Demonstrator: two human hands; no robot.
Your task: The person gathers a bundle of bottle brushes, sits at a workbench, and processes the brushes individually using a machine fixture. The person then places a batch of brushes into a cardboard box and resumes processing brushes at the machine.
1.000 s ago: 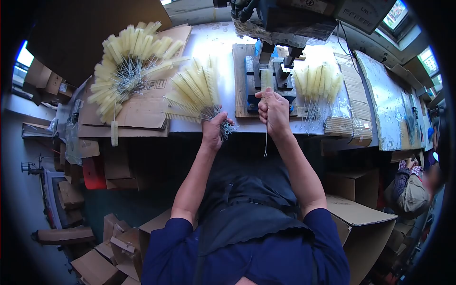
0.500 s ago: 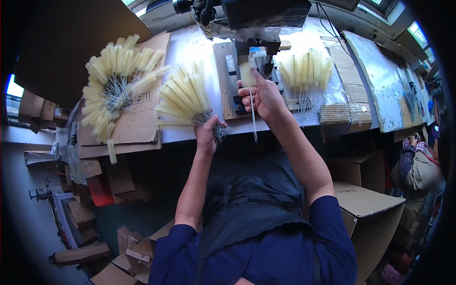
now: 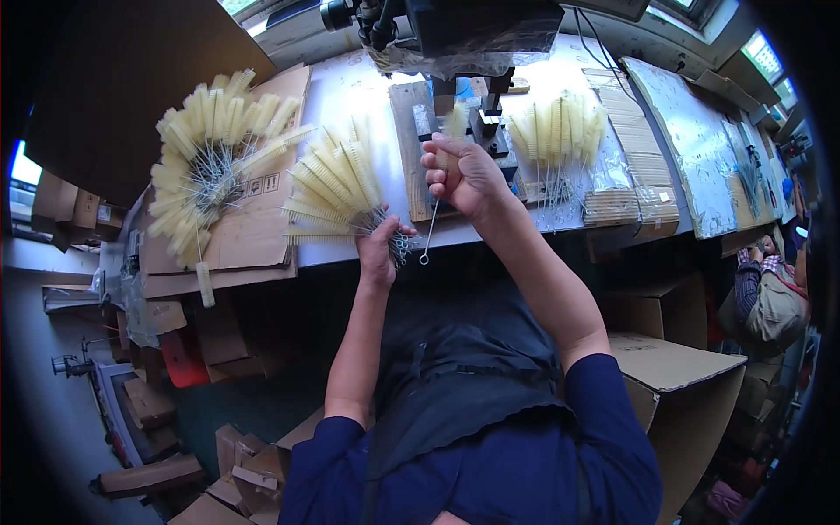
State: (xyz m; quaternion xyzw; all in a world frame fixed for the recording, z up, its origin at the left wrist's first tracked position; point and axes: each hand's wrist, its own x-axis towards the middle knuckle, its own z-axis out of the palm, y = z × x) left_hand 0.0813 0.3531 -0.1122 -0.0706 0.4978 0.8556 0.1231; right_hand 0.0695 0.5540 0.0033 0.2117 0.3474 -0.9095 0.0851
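My left hand [image 3: 376, 252] is closed round the wire stems of a fanned bunch of pale yellow brushes [image 3: 335, 179], whose looped ends poke out beside the fingers. In front of the machine, my right hand [image 3: 464, 172] grips a single brush [image 3: 455, 119] with its bristles up and its wire stem slanting down to a small loop. Its bristle end is near the black metal blocks of the press [image 3: 490, 131]. A large ring-shaped pile of brushes [image 3: 206, 157] lies on cardboard at the left, and a smaller group of brushes [image 3: 560, 127] lies right of the press.
The press head [image 3: 486, 31] hangs over the white table [image 3: 337, 87]. Cardboard sheets [image 3: 634, 149] lie at the table's right. An open carton [image 3: 678, 363] stands below on the right, with more boxes [image 3: 249, 472] at lower left. Another person [image 3: 770, 302] is at the far right.
The view has shifted to the right. My right hand has moved slightly left, and the stem of its brush now slants down to the left. My left hand still holds its bunch.
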